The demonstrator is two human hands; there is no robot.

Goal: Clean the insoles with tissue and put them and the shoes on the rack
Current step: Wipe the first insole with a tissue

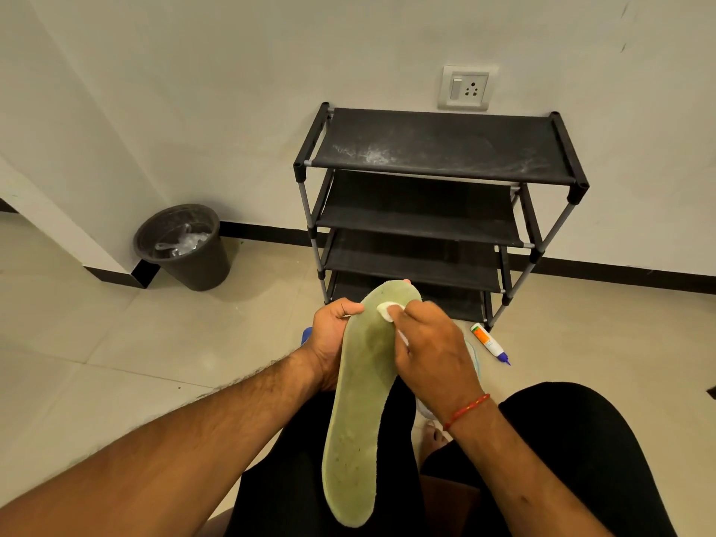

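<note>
A long pale green insole (358,412) stands nearly upright over my lap, toe end up. My left hand (332,339) grips its left edge near the toe, fingers curled behind it. My right hand (430,354) pinches a small white wad of tissue (387,310) against the insole's upper part. A black four-shelf shoe rack (438,149) stands against the wall just beyond my hands, its shelves bare and dusty. A pale shoe (473,358) shows only as a sliver behind my right hand. A bit of blue (307,335) peeks out behind my left hand.
A dark waste bin (186,246) with clear plastic inside sits on the tiled floor at the left by a wall corner. A small white and orange tube with a blue cap (489,343) lies on the floor at the rack's right foot. My black-clad legs fill the foreground.
</note>
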